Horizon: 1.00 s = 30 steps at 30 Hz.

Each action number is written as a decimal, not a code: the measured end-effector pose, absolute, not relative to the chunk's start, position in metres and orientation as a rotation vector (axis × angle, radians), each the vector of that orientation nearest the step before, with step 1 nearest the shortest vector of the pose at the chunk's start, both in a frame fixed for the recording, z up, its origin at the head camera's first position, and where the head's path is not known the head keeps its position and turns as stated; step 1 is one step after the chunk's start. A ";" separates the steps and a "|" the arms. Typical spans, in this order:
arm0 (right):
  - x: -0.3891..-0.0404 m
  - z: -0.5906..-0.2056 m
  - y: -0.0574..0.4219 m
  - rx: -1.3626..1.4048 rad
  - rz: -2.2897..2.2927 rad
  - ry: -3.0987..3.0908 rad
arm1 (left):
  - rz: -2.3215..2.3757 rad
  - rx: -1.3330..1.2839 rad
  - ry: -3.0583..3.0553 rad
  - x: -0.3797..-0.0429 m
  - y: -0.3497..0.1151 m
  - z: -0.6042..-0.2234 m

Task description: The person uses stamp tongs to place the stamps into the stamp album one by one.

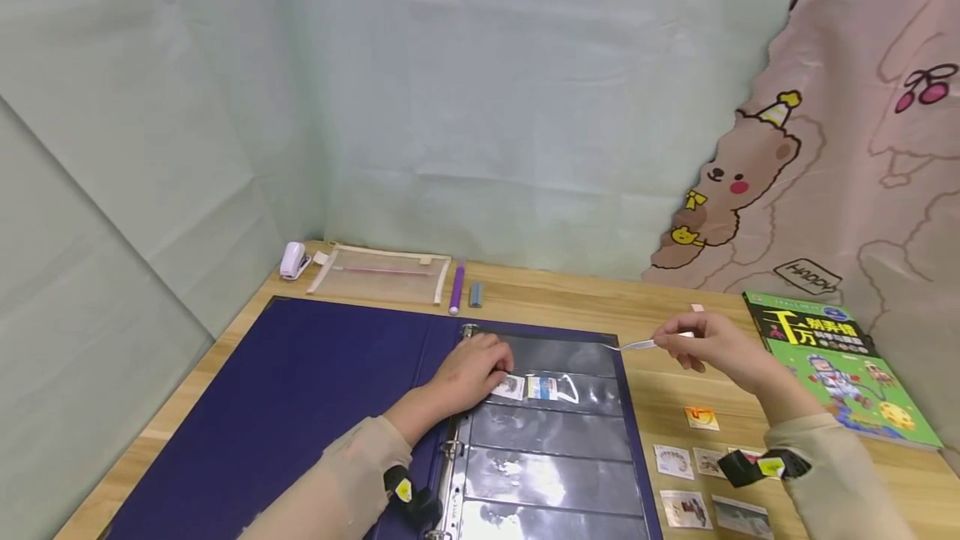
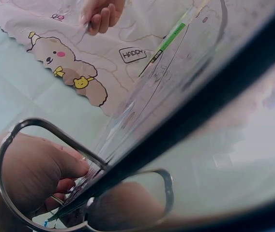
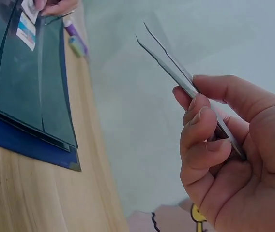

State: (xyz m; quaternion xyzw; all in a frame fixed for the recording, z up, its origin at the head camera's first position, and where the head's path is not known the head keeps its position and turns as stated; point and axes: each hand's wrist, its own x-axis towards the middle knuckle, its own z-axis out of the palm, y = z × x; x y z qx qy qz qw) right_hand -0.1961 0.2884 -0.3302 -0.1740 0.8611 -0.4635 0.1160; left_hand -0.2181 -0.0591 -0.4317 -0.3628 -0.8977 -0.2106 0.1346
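While the left hand (image 1: 471,369) rests at the inner side of a black pocket page (image 1: 547,432) in the head view, its fingertips are at a small stamp (image 1: 510,388) in the second row; whether they pinch it or only press on it, I cannot tell. A blue-and-white stamp (image 1: 543,388) sits just beside it in the same row. The page lies in an open navy binder (image 1: 337,390) on the wooden table (image 1: 600,286). Over the page's outer top corner, the right hand (image 1: 708,347) pinches metal tweezers (image 1: 637,345), their tips toward the page. Loose stamps (image 1: 678,462) lie on the table right of the binder, near a green book (image 1: 847,373). Beyond the binder are a stapler (image 1: 294,260), a zip pouch (image 1: 382,275) and a purple pen (image 1: 457,288).

From the left wrist, a metal ring (image 2: 4,169) curves in front of the left hand, whose bent fingers are close to the page edge.

From the right wrist, thumb and fingers grip the tweezers, whose two tips stand apart, clear of the stamps.
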 end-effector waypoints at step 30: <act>-0.126 -0.360 0.371 -0.329 -1.388 2.695 | -0.589 -0.995 -2.731 -0.218 -0.058 -0.429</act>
